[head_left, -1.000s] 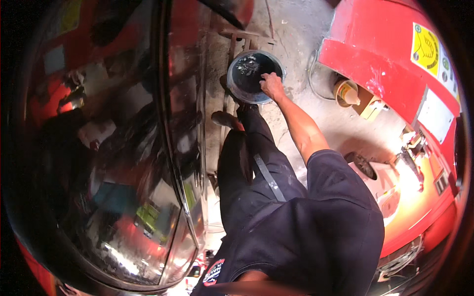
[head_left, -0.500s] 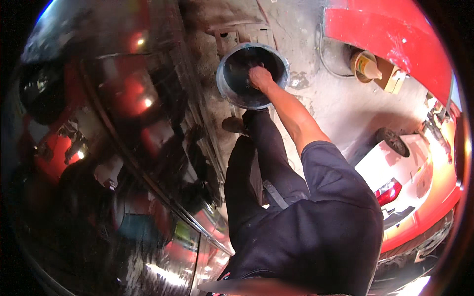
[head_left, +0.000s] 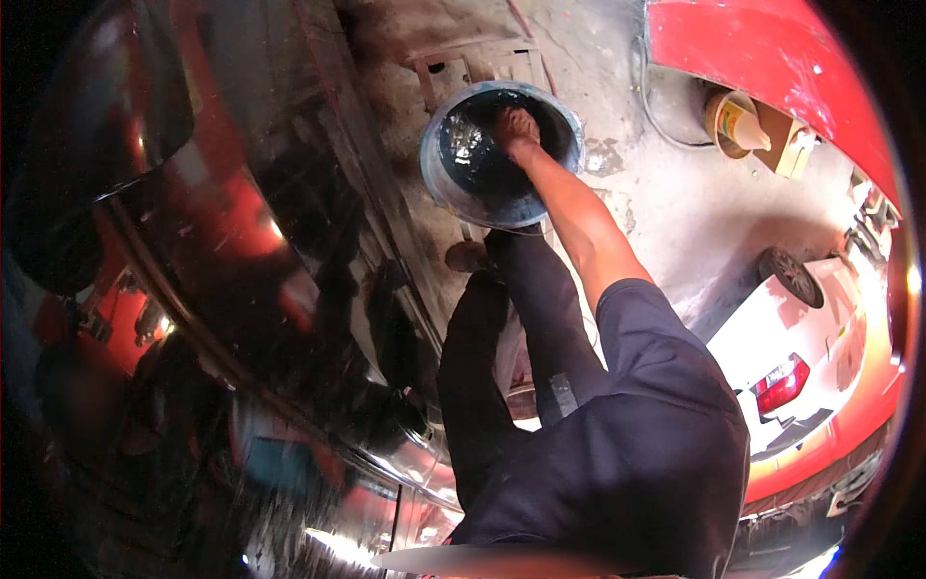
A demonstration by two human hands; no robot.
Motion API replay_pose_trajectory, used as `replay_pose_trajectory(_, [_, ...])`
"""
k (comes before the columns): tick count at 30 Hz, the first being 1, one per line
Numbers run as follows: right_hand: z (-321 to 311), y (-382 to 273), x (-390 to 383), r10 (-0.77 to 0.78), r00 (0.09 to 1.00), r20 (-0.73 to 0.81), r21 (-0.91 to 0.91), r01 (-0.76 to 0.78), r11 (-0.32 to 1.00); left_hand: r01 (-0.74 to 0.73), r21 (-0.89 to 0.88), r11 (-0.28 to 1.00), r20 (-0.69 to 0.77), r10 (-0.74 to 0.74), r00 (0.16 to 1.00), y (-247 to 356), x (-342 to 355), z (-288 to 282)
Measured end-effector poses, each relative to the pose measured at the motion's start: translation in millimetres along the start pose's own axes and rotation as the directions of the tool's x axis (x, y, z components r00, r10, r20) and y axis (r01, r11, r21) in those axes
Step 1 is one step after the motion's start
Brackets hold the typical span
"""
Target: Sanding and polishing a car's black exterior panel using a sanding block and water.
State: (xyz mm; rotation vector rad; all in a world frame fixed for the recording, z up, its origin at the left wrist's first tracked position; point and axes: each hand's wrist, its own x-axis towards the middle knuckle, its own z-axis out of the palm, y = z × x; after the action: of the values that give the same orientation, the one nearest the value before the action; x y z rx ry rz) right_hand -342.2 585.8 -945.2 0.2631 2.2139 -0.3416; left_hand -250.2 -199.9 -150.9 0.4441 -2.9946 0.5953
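My right hand reaches down into a round bucket with a bluish-grey rim. Dark liquid inside it gives back bright glints of light. The fingers look curled closed, over the liquid near the bucket's far right side. Whatever they may hold is hidden. The bare forearm slants up from a dark short sleeve across the bucket's near rim. My left hand is out of the picture.
A glossy dark car body fills the left side. To the right are a red car panel, a tipped yellowish tub, a cardboard box and a white car. A metal frame lies beyond the bucket on the concrete floor.
My right hand has shifted slightly right and up within the bucket, staying closed. More of the shiny liquid now shows. The bucket looks a little larger as the view has shifted.
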Motion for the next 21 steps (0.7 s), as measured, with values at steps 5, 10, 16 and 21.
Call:
replay_pose_trajectory(5, [63,25,33,-0.332,0.827,-0.455,-0.498,0.073,0.864,-0.001,0.044,0.999,0.044,-0.001,0.999,5,4,10])
replay_pose_trajectory(10, [48,38,23,-0.296,0.905,-0.306,-0.206,0.241,0.949,0.052,0.085,0.995,0.061,-0.058,0.996,-10,-23,2])
replay_pose_trajectory(16, [-41,38,-34,-0.399,0.917,-0.008,-0.337,0.373,0.864,0.172,0.128,0.977,0.116,-0.187,0.976,-89,-100,-69])
replay_pose_trajectory(21, [-136,8,-152,-0.702,0.697,-0.148,-0.191,0.676,0.712,0.508,0.035,0.861,-0.051,-0.506,0.861,-182,-307,-187])
